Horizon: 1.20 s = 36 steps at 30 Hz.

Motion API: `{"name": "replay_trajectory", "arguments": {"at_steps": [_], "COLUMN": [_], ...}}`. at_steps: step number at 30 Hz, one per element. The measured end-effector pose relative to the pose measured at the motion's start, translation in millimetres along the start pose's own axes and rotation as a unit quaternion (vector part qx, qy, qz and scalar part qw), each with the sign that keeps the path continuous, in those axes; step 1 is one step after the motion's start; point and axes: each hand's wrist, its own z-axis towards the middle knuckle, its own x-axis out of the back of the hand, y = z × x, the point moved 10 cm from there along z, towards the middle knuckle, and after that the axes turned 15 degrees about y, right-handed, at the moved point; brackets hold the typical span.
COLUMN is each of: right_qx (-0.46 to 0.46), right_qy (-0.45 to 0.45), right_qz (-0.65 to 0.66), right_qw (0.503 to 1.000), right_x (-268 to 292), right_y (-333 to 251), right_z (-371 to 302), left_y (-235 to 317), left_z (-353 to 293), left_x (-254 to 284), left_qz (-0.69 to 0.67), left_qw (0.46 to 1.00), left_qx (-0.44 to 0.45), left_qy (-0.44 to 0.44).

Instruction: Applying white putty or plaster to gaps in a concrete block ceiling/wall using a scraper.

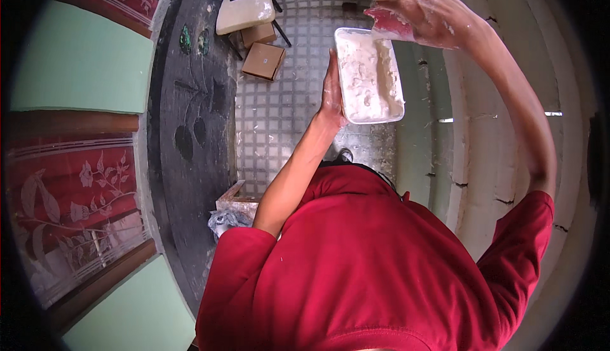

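A white rectangular plastic tub (373, 121) holds thick white paste (361, 74), smeared up its inner walls. My left hand (332, 93) grips the tub along its left side, and most of the fingers are hidden beneath it. Above the tub's far right corner, my right hand (437, 17) is closed around a red spreader (389, 23). White paste coats the spreader's lower edge, and spots of it mark the hand. The spreader's edge overlaps the tub's rim in this view; whether they touch I cannot tell.
A pale wall (489, 141) with dark cracks runs along my right. Far left stand a chair (245, 10) and a cardboard box (263, 61) on the patterned tile floor (273, 128). A plastic bag (222, 221) lies near my left elbow. Red curtains (82, 205) hang left.
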Motion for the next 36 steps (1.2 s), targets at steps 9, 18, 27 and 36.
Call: {"name": "replay_trajectory", "arguments": {"at_steps": [9,18,27,36], "right_qx": [0.109,0.143,-0.097,0.024], "right_qy": [-0.04,-0.01,0.168,0.114], "right_qz": [0.144,0.189,0.269,0.265], "right_qw": [0.983,0.971,0.944,0.957], "right_x": [-48,-67,-31,-50], "right_y": [4,12,52,11], "right_z": [-5,-51,-65,-59], "left_y": [-7,-10,-32,-62], "left_z": [26,54,68,81], "left_x": [30,34,4,22], "left_qz": [0.051,0.03,0.018,0.03], "left_qw": [0.994,0.99,0.997,0.997], "left_qx": [-0.059,-0.099,-0.07,0.0], "left_qy": [0.072,0.097,0.033,0.074]}}
